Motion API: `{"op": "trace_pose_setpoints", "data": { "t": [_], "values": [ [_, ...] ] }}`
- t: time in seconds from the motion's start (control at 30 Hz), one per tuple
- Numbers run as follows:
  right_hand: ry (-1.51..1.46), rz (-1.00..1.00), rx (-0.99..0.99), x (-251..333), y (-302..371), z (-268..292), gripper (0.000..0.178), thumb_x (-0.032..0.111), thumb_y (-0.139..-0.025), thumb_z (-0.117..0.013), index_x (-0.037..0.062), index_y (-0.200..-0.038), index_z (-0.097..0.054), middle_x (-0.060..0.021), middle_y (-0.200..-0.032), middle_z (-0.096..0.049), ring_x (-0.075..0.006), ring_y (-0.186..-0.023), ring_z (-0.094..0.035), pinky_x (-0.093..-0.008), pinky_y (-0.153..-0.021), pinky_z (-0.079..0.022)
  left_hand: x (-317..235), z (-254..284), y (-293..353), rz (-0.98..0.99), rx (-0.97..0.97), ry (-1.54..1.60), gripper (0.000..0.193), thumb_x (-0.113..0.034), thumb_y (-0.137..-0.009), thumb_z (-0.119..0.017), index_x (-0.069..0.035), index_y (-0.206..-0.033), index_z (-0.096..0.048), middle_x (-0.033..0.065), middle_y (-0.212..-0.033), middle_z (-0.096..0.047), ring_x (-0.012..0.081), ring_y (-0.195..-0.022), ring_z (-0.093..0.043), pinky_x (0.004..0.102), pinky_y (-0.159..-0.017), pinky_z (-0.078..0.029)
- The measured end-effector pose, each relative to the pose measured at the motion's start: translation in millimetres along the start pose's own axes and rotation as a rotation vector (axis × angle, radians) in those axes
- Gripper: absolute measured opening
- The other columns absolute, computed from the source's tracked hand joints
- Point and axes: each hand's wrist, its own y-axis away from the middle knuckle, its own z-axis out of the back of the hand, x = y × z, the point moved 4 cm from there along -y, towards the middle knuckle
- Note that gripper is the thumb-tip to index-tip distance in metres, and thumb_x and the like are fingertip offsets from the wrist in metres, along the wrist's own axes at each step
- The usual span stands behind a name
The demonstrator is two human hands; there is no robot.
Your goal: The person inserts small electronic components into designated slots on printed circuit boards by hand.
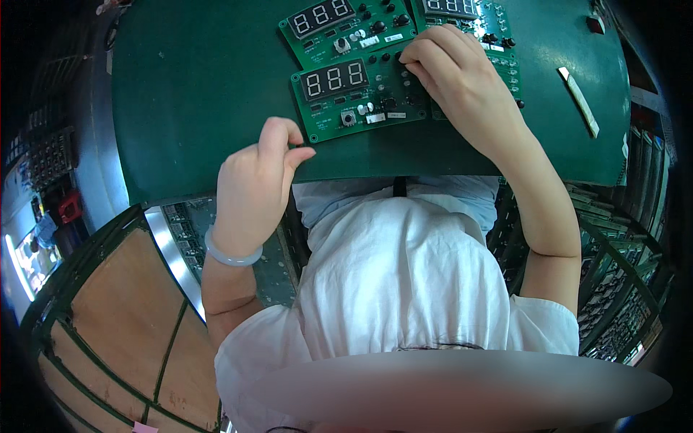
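A green circuit board [328, 115] with a three-digit display [334, 79] lies on the green table, closest to me. My right hand [458, 83] reaches over its upper right part, thumb and forefinger pinched together at a small black component. What is between those fingertips, if anything, is too small to make out. Just off the board's lower left corner hovers my left hand [253, 177], forefinger bent and thumb apart from it, with nothing visible between them.
Behind lies a second board [310, 47] of the same kind, and a third [498, 32] sits partly beneath my right hand. A narrow pale strip [577, 101] rests on the table [202, 94] at right. Racks of boards [613, 303] stand at lower right; a brown-panelled frame [123, 310] is at lower left.
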Motion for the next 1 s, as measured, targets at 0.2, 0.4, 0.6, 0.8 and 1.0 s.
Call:
{"op": "trace_pose_setpoints", "data": {
  "t": [0.2,0.4,0.6,0.8,1.0],
  "values": [
    [-0.252,-0.193,0.030,-1.3,0.3,16.7,0.012,0.005,-0.092,-0.069,0.0083,-0.102,-0.065,-0.0068,-0.101,-0.065,-0.0260,-0.099,-0.062,-0.0359,-0.087,-0.048,-15.6,10.1,-43.9,-0.193,-0.178,0.046,0.022,-0.012,-0.092,-0.071,-0.005,-0.103,-0.053,0.0113,-0.076,-0.065,0.0291,-0.064,-0.067,0.0369,-0.055,-0.048],
    [-0.242,-0.261,0.051,5.1,-10.3,26.2,0.010,0.014,-0.083,-0.074,0.0122,-0.092,-0.069,-0.0026,-0.089,-0.063,-0.0238,-0.088,-0.058,-0.0378,-0.079,-0.040,-34.5,-4.5,-83.4,-0.478,-0.172,-0.209,0.024,-0.025,-0.095,-0.067,-0.010,-0.100,-0.050,0.0079,-0.066,-0.063,0.0275,-0.062,-0.068,0.0371,-0.050,-0.049],
    [-0.166,-0.180,0.008,6.8,-3.2,23.8,0.010,0.015,-0.085,-0.073,0.0132,-0.094,-0.069,-0.0006,-0.091,-0.061,-0.0219,-0.092,-0.056,-0.0370,-0.082,-0.037,-39.9,-17.9,-91.9,-0.474,-0.086,-0.349,0.021,-0.021,-0.095,-0.069,-0.010,-0.104,-0.053,0.0091,-0.070,-0.063,0.0281,-0.064,-0.067,0.0373,-0.054,-0.048],
    [-0.455,-0.283,0.003,1.3,2.0,27.1,0.013,0.013,-0.079,-0.076,0.0131,-0.091,-0.071,-0.0010,-0.090,-0.065,-0.0218,-0.092,-0.059,-0.0368,-0.081,-0.038,-34.1,-17.2,-91.6,-0.467,-0.065,-0.251,0.019,-0.021,-0.095,-0.069,-0.011,-0.105,-0.056,0.0104,-0.071,-0.065,0.0292,-0.064,-0.067,0.0374,-0.055,-0.049],
    [-0.285,-0.134,-0.013,2.7,2.5,22.7,0.009,0.015,-0.080,-0.075,0.0136,-0.088,-0.072,-0.0005,-0.087,-0.063,-0.0206,-0.090,-0.059,-0.0366,-0.082,-0.039,-35.5,-12.9,-98.0,-0.352,0.049,-0.163,0.017,-0.018,-0.096,-0.068,-0.010,-0.106,-0.056,0.0113,-0.075,-0.066,0.0322,-0.068,-0.068,0.0394,-0.057,-0.048]
  ]
}}
